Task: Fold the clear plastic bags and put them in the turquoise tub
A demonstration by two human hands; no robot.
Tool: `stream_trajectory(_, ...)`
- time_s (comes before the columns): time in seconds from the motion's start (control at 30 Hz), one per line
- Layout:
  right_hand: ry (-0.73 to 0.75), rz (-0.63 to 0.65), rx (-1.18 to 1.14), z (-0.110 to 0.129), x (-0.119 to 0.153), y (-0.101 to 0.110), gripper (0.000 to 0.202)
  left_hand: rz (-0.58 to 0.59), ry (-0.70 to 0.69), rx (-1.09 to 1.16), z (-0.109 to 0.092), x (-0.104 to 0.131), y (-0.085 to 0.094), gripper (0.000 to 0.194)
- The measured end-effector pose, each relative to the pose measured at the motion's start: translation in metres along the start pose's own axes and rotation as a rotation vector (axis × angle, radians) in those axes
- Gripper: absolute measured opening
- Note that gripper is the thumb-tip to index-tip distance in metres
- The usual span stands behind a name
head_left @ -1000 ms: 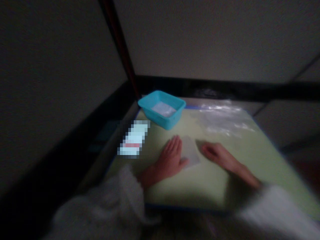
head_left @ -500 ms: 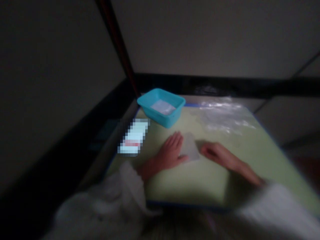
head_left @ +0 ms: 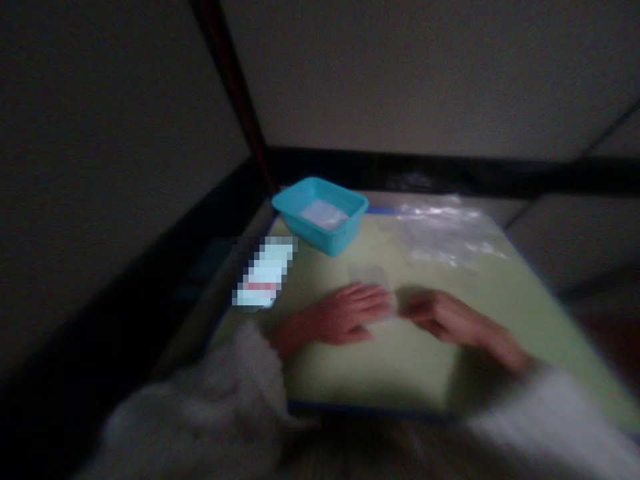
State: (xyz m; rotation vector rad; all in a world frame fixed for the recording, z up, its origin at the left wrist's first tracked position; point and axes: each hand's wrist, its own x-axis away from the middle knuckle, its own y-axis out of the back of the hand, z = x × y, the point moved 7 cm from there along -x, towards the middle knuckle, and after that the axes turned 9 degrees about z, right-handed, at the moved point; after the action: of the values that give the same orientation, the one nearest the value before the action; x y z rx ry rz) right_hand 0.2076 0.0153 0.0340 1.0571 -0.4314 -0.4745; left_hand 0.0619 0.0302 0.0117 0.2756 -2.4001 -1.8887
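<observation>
- Two hands lie near the middle of the green surface (head_left: 410,360), fingertips almost meeting.
- The left hand (head_left: 345,315) lies flat, fingers spread, over the near edge of a small clear sheet (head_left: 369,275).
- The right hand (head_left: 440,317) touches that sheet's right side; its grip is too blurred to tell.
- A turquoise tub (head_left: 320,213) sits at the far left corner.
- Crumpled clear plastic (head_left: 443,230) lies along the far edge.

Dim room; pale walls (head_left: 400,73); dark baseboard (head_left: 450,172); green mat (head_left: 380,360).
</observation>
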Motion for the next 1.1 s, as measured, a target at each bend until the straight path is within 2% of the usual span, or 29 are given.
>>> stream_trajectory(0.43, 0.003, 0.018, 0.036, 0.001, -0.001, -0.004, 0.024, 0.034, -0.001, -0.008, 0.001, -0.003, -0.012, 0.06)
stream_trajectory(0.67, -0.009, 0.024, 0.061, 0.001, -0.001, -0.006, 0.023, 0.03, 0.021, -0.01, 0.0, -0.005, -0.011, 0.061)
stream_trajectory(0.9, 0.003, -0.015, 0.01, 0.007, -0.001, 0.003, 0.022, 0.036, 0.031, -0.01, 0.002, -0.004, -0.014, 0.063)
stream_trajectory(1.1, 0.051, -0.003, -0.019, 0.011, -0.004, -0.004, 0.023, 0.025, 0.027, -0.003, 0.0, -0.005, -0.011, 0.064)
